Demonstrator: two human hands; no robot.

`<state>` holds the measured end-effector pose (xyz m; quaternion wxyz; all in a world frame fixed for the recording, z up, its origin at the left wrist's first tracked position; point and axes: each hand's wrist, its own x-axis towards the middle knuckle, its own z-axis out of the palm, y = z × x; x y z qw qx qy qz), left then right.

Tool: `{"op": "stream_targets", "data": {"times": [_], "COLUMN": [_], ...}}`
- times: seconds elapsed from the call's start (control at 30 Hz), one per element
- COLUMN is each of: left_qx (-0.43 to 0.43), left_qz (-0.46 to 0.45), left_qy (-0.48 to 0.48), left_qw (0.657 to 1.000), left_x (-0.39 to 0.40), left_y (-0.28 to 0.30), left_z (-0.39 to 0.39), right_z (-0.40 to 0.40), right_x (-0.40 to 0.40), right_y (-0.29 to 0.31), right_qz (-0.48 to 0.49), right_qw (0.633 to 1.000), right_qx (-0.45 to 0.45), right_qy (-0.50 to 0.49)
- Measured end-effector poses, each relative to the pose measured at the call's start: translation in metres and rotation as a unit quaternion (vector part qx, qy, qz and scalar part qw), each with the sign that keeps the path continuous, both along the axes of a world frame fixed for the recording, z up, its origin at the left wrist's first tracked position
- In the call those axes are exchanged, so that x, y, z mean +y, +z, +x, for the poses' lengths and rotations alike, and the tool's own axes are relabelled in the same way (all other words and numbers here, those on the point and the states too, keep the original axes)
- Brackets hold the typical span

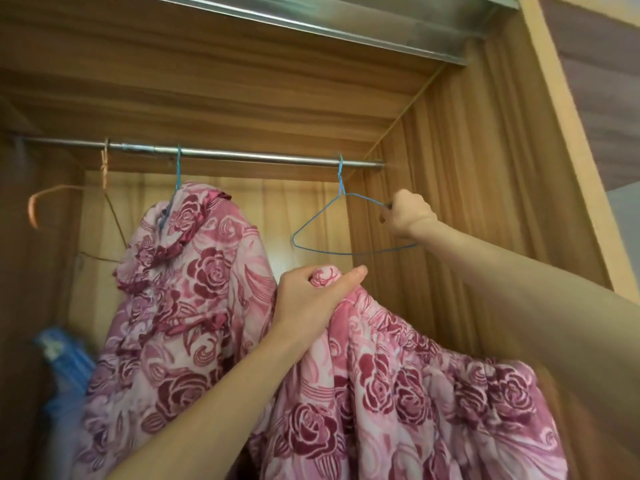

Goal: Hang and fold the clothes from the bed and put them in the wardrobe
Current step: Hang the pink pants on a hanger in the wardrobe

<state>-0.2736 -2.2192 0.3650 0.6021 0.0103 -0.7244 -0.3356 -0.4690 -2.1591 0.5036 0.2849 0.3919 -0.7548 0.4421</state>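
Inside the wooden wardrobe a metal rail [242, 154] runs across. An empty blue wire hanger [318, 223] hangs from the rail at the right. My right hand [407, 214] grips that hanger's right shoulder. My left hand [315, 296] grips a bunched part of a pink rose-print garment [398, 386], held up just below the hanger. A second pink rose-print garment [194, 289] hangs on another blue hanger [177, 168] to the left.
An orange wire hanger [52, 199] hangs empty at the rail's left end. A blue plastic bag [65, 355] sits low at the left. The wardrobe's right side wall [485, 168] stands close beside my right hand. A metal door track [346, 19] runs overhead.
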Motion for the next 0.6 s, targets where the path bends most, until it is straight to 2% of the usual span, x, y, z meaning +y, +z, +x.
{"op": "stream_targets", "data": {"times": [0.17,0.3,0.43,0.6], "left_qx": [0.021,0.044,0.057,0.044], "left_qz": [0.0,-0.001,0.02,0.011], "left_qy": [0.022,0.053,0.062,0.069], "left_qw": [1.0,0.998,0.996,0.997], "left_x": [-0.018,-0.025,-0.022,-0.013], "left_y": [-0.009,-0.018,-0.025,-0.027], "left_z": [0.017,0.038,0.055,0.069], "right_z": [0.006,0.024,0.04,0.056], "right_x": [-0.008,-0.012,-0.02,-0.018], "right_y": [-0.013,-0.076,-0.142,-0.135], "right_qz": [-0.11,-0.237,-0.209,-0.169], "right_qw": [0.989,0.952,0.929,0.915], "right_qx": [-0.022,-0.045,-0.126,-0.145], "right_qy": [0.093,0.188,0.277,0.337]}}
